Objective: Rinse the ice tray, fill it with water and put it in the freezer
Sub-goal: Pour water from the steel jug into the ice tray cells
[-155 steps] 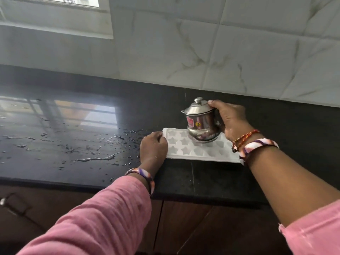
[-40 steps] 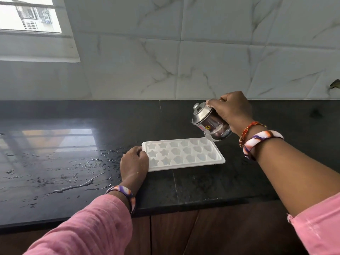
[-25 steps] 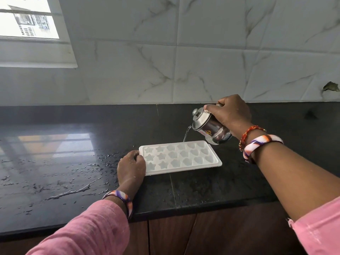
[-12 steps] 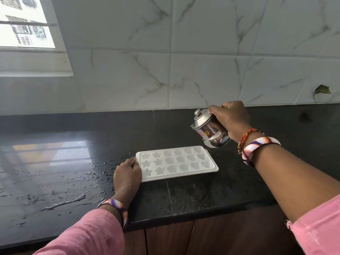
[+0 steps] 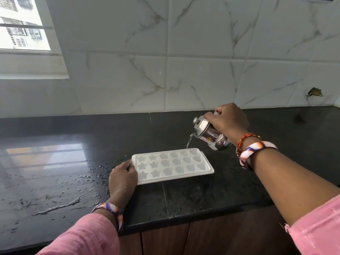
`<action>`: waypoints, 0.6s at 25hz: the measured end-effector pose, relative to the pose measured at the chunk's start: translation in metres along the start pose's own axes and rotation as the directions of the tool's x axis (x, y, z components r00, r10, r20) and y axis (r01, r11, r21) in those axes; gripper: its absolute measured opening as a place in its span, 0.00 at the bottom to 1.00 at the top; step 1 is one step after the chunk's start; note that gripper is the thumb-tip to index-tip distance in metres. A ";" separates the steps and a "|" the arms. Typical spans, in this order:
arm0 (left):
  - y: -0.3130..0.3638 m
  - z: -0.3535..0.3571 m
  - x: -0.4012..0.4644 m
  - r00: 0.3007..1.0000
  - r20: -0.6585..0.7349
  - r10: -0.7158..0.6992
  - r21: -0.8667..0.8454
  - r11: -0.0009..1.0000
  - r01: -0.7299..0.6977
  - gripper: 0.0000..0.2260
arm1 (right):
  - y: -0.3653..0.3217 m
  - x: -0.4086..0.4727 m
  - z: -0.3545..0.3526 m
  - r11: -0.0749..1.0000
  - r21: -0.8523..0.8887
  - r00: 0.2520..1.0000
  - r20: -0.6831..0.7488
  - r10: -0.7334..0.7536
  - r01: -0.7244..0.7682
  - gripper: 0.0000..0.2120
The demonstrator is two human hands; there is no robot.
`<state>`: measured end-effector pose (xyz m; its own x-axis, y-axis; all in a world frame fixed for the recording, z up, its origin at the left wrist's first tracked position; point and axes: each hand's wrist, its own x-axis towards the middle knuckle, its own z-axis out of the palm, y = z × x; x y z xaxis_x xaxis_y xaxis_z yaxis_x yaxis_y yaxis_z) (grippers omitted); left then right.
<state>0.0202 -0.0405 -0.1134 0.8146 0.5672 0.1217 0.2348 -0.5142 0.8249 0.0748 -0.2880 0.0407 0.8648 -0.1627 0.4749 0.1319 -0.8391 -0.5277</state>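
Water (image 5: 189, 142) runs in a thin stream from a tilted steel pot (image 5: 209, 134) into the far right corner of the white ice tray (image 5: 173, 165), flat on the black table (image 5: 211, 196). Right hand (image 5: 228, 121) is wrapped round the pot; left hand (image 5: 123, 176), fingers curled, holds the tray's left end. Spilled drops (image 5: 60, 197) lie to the tray's left w/ a window (image 5: 20, 24) above.
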 end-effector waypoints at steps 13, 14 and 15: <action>0.004 -0.002 -0.003 1.000 -0.024 0.012 0.010 1.000 -0.012 0.11 | 0.007 0.010 -0.001 0.788 0.531 0.942 0.067 0.328 -0.311 0.14; 0.005 -0.003 -0.003 1.000 -0.027 0.013 0.011 1.000 -0.013 0.11 | 0.007 0.009 -0.001 0.823 0.485 0.949 0.050 0.310 -0.294 0.14; 0.005 -0.003 -0.004 1.000 -0.027 0.011 0.009 1.000 -0.011 0.11 | 0.007 0.009 0.000 0.869 0.419 0.960 0.023 0.281 -0.264 0.14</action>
<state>0.0169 -0.0435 -0.1079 0.8023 0.5788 0.1457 0.2308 -0.5260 0.8186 0.0832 -0.2953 0.0411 0.8779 -0.3797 0.2916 0.0893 -0.4686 -0.8789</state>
